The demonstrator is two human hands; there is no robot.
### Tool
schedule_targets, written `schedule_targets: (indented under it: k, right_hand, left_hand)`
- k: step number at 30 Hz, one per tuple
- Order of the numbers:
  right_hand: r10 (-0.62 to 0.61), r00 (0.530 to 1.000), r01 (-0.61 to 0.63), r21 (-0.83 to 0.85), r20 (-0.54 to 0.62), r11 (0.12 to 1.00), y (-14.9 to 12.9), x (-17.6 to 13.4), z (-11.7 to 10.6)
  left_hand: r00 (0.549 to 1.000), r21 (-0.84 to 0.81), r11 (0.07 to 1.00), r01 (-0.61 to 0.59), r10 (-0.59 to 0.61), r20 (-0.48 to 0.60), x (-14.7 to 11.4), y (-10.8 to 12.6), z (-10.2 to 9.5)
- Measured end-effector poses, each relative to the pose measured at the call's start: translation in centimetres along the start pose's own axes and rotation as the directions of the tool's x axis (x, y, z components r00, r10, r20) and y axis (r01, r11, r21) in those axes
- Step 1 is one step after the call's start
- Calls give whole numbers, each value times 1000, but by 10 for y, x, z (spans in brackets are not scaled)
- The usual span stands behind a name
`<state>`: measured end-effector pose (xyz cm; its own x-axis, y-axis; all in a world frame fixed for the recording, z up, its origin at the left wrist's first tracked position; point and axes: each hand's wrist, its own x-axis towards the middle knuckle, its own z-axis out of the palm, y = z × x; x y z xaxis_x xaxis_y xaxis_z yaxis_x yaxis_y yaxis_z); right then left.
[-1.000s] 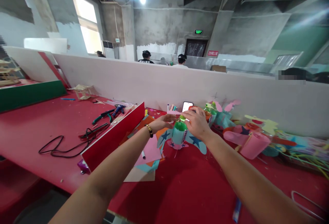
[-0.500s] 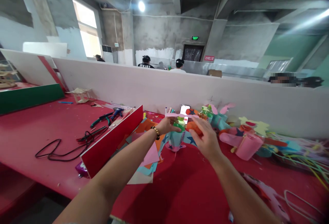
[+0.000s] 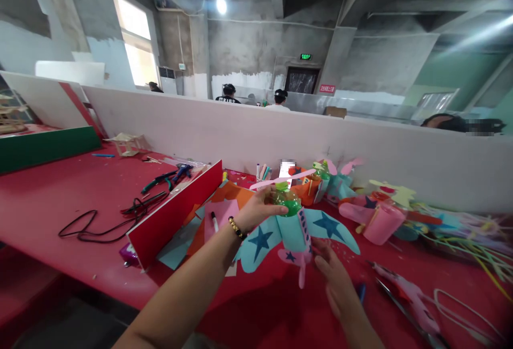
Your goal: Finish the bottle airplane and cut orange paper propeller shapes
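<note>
One wide view, worn on the head, looks forward and down over the desk from its near side, the forearms entering at 7 and 5 o'clock, hands close, the exit sign far off at 1 o'clock past the white partition

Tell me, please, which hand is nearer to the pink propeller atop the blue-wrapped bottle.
Left: the left hand holds the blue-wrapped bottle just below the pink propeller; the right hand is farther down, near the bottle's base.
</note>
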<state>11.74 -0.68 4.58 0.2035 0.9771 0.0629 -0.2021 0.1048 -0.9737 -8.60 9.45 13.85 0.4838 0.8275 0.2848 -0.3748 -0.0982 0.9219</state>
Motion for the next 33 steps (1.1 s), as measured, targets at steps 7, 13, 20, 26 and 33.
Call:
schedule_targets:
  k: [7, 13, 20, 26, 33]
  right_hand:
    - [118, 993, -119, 118, 13, 986, 7, -12, -7]
    - [259, 964, -266, 181, 60, 947, 9, -21, 7]
    - [267, 955, -284, 144, 129, 948, 2, -13, 6]
    - [244, 961, -261, 125, 131, 957, -3, -5, 10]
    - [201, 975, -214, 173, 90, 961, -7, 6, -6]
  left_hand:
    - [988, -32, 996, 85, -89, -130, -14, -3, -4]
    - [962, -23, 980, 196, -197, -190, -22, -25, -8]
    - [956, 52, 966, 252, -240, -168, -26, -33, -7]
    - [957, -46, 960, 277, -280, -81, -27, -36, 1]
    - [952, -239, 931, 275, -299, -68, -22, -36, -2]
